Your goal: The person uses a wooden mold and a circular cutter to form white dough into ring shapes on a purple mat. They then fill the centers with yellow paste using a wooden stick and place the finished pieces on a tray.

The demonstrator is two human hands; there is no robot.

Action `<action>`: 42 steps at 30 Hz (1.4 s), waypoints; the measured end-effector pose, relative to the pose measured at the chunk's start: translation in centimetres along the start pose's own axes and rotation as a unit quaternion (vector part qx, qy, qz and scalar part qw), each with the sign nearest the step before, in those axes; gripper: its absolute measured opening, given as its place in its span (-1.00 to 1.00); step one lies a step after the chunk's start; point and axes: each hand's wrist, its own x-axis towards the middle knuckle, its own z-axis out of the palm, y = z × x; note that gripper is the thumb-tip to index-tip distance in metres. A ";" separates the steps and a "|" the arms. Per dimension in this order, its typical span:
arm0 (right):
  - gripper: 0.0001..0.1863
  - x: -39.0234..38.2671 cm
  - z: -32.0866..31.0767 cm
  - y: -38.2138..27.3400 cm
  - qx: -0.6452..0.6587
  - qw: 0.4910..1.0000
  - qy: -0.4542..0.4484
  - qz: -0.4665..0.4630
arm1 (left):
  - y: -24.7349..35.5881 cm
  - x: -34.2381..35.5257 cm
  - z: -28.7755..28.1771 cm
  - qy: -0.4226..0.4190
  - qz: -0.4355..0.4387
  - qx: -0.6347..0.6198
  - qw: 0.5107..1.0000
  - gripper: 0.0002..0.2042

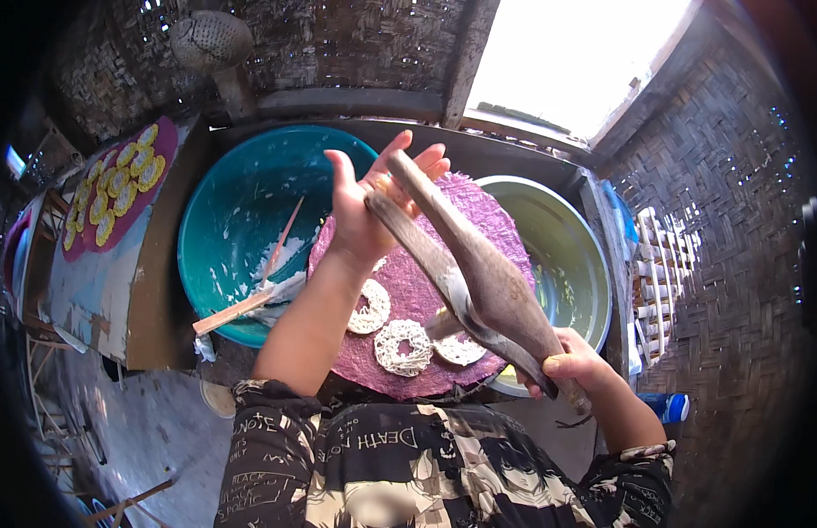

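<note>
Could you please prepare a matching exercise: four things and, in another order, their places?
1. round teal basin
2. brown wooden two-armed tool
3. white ring-shaped pieces
4. round olive-green basin

A. lying on the round purple mat
B. at the mat's right side
C. in the right hand
D. at the mat's left side

Pairs: 1-D; 2-C; 3-A; 4-B

Two-armed wooden press (492, 273), grey-brown, worn, white residue between arms. Held up diagonally over round purple mat (501, 216), far ends slightly apart.
</note>
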 end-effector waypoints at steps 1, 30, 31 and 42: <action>-0.34 0.3 0.3 -0.3 -0.037 0.998 0.010 -0.040 | 0.3 -0.1 0.5 0.012 -0.018 0.024 0.999 -0.18; -0.71 11.3 -4.1 3.2 -0.667 0.687 0.117 -0.264 | 3.8 -13.3 3.2 0.087 0.244 0.572 0.778 -0.79; -0.74 11.2 -4.2 3.1 -0.662 0.690 0.121 -0.265 | 3.8 -13.3 3.1 0.090 0.243 0.578 0.774 -0.79; -0.73 8.5 -2.2 2.8 -0.609 0.707 0.110 -0.344 | 3.7 -13.5 2.1 0.057 0.232 0.578 0.780 -0.78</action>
